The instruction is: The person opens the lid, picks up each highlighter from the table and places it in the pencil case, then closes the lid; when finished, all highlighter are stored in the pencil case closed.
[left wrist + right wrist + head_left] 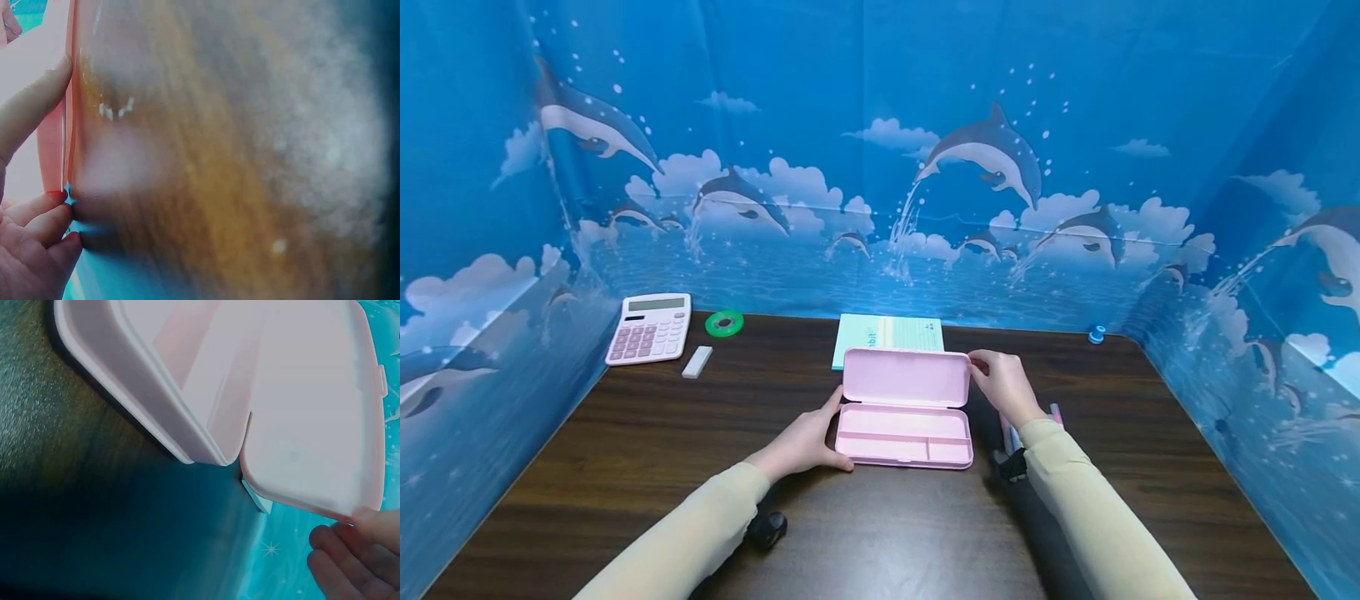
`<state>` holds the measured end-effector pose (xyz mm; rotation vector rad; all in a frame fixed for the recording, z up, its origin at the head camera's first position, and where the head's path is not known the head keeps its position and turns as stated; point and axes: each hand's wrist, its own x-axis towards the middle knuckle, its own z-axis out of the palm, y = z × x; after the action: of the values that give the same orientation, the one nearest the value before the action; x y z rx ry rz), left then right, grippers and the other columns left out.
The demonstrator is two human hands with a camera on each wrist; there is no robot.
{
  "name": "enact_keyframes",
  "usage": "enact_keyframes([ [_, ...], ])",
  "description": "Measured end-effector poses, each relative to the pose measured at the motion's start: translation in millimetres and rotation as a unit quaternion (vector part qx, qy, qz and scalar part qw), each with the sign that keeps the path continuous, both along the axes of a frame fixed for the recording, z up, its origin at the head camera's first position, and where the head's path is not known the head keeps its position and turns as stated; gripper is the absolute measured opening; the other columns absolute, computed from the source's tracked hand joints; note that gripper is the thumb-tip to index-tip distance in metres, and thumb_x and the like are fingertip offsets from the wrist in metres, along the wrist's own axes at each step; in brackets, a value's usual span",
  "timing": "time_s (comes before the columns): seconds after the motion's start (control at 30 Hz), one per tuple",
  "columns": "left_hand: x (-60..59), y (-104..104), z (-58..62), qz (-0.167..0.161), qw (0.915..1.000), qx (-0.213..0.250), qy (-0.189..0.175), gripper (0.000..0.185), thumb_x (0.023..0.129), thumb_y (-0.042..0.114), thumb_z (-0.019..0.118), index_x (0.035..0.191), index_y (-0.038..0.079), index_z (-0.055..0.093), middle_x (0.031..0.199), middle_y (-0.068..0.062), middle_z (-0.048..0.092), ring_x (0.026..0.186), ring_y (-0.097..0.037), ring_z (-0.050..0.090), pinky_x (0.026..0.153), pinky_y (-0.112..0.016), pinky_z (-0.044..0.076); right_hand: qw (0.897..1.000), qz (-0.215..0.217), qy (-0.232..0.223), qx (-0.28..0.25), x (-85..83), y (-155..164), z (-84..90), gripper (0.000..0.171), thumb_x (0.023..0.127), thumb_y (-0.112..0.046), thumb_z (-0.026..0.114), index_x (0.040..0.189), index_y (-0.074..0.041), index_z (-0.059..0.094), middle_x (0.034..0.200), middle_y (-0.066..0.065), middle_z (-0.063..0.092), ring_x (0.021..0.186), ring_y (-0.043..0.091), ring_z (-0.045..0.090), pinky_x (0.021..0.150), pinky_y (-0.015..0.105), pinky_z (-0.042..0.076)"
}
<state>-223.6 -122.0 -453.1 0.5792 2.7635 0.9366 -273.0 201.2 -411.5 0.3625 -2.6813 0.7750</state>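
Note:
A pink pencil case (882, 421) lies on the dark wooden table, its lid (906, 377) raised and tilted back. Inside are divided compartments, and nothing shows in them. My left hand (801, 437) holds the case's left side, thumb at the front corner and fingers toward the hinge; the left wrist view has these fingers (47, 222) against the pink edge. My right hand (1006, 387) pinches the lid's upper right corner between thumb and fingers, as the right wrist view also shows. Pink and blue sticks, perhaps pens (1009, 433), lie partly hidden under the right forearm.
Behind the lid lies a mint-green notepad (887, 332). At the back left are a calculator (650, 329), a green tape roll (724, 323) and a small white block (697, 362). A small blue object (1097, 335) stands at the back right. A dolphin-print curtain (820, 125) encloses the table.

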Motion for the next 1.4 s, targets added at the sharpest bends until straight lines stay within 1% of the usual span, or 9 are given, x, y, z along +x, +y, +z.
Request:
enact_keyframes([
  [0.13, -0.5, 2.6, 1.0, -0.005, 1.0000, 0.005, 0.002, 0.123, 0.064, 0.037, 0.087, 0.153, 0.005, 0.007, 0.145, -0.016, 0.042, 0.125, -0.029, 0.049, 0.102, -0.045, 0.039, 1.000, -0.008, -0.026, 0.004, 6.4, 6.2, 5.7, 0.023, 0.087, -0.011, 0.069, 0.108, -0.002, 0.070, 0.096, 0.014, 0.071, 0.082, 0.023, 0.065, 0.076, 0.040, 0.055],
  [0.27, 1.1, 1.7, 3.5, 0.004, 0.9999, 0.007, -0.007, 0.124, 0.065, 0.034, 0.088, 0.153, 0.005, 0.005, 0.145, -0.016, 0.042, 0.126, -0.029, 0.048, 0.103, -0.046, 0.039, 0.999, -0.013, -0.052, 0.007, 13.4, 13.5, 10.3, 0.025, 0.088, -0.014, 0.069, 0.111, -0.003, 0.069, 0.098, 0.013, 0.070, 0.084, 0.024, 0.065, 0.077, 0.040, 0.055],
  [0.5, 1.1, 4.1, 3.5, -0.001, 0.9999, 0.006, -0.013, 0.125, 0.065, 0.035, 0.088, 0.153, 0.005, 0.004, 0.146, -0.016, 0.041, 0.126, -0.030, 0.048, 0.103, -0.047, 0.038, 0.997, -0.034, -0.073, 0.013, 31.6, 37.0, 10.2, 0.025, 0.089, -0.016, 0.067, 0.109, -0.002, 0.069, 0.100, 0.015, 0.070, 0.086, 0.026, 0.066, 0.079, 0.043, 0.054],
  [0.73, 0.2, 4.3, 2.4, 0.001, 0.9999, 0.002, -0.013, 0.126, 0.064, 0.037, 0.088, 0.153, 0.004, 0.005, 0.145, -0.016, 0.043, 0.127, -0.030, 0.047, 0.103, -0.047, 0.038, 0.995, -0.051, -0.077, 0.041, 50.3, 71.9, 6.1, 0.019, 0.088, -0.015, 0.068, 0.102, -0.002, 0.071, 0.096, 0.015, 0.071, 0.080, 0.025, 0.065, 0.077, 0.046, 0.053],
  [0.87, -0.9, 2.9, 4.4, -0.001, 0.9999, 0.002, -0.011, 0.126, 0.064, 0.037, 0.088, 0.152, 0.003, 0.005, 0.145, -0.018, 0.042, 0.126, -0.031, 0.047, 0.103, -0.048, 0.038, 0.994, -0.062, -0.080, 0.045, 59.6, 89.5, 4.7, 0.019, 0.087, -0.013, 0.068, 0.101, 0.000, 0.070, 0.095, 0.018, 0.070, 0.080, 0.027, 0.065, 0.076, 0.046, 0.054],
  [1.03, -2.5, 1.9, 6.0, -0.006, 0.9999, -0.003, -0.010, 0.126, 0.064, 0.038, 0.087, 0.152, 0.003, 0.004, 0.144, -0.018, 0.043, 0.126, -0.032, 0.047, 0.103, -0.048, 0.038, 0.993, -0.070, -0.080, 0.049, 68.2, 106.2, -2.4, 0.018, 0.086, -0.012, 0.069, 0.097, 0.002, 0.071, 0.093, 0.019, 0.070, 0.078, 0.027, 0.065, 0.073, 0.045, 0.054],
  [1.13, -2.7, 1.3, 5.7, -0.005, 0.9999, -0.003, -0.013, 0.126, 0.064, 0.039, 0.087, 0.152, 0.002, 0.004, 0.144, -0.019, 0.042, 0.127, -0.032, 0.047, 0.103, -0.049, 0.037, 0.990, -0.078, -0.102, 0.053, 70.9, 112.8, -7.8, 0.019, 0.086, -0.012, 0.069, 0.097, 0.003, 0.071, 0.093, 0.020, 0.070, 0.076, 0.026, 0.064, 0.073, 0.045, 0.054],
  [1.27, -2.7, 1.5, 5.2, -0.004, 0.9999, -0.002, -0.014, 0.126, 0.064, 0.038, 0.087, 0.152, 0.003, 0.004, 0.145, -0.019, 0.042, 0.126, -0.032, 0.047, 0.103, -0.049, 0.038, 0.983, -0.089, -0.148, 0.058, 72.6, 118.8, -14.9, 0.019, 0.085, -0.011, 0.070, 0.096, 0.004, 0.071, 0.091, 0.020, 0.070, 0.072, 0.022, 0.062, 0.072, 0.043, 0.055],
  [1.4, -2.9, 3.0, 5.0, -0.005, 0.9999, -0.004, -0.015, 0.126, 0.065, 0.038, 0.087, 0.152, 0.003, 0.004, 0.144, -0.019, 0.043, 0.125, -0.032, 0.048, 0.102, -0.049, 0.038, 0.980, -0.091, -0.167, 0.063, 74.1, 123.8, -20.3, 0.017, 0.084, -0.009, 0.071, 0.094, 0.005, 0.071, 0.087, 0.019, 0.069, 0.068, 0.019, 0.058, 0.069, 0.040, 0.055],
])
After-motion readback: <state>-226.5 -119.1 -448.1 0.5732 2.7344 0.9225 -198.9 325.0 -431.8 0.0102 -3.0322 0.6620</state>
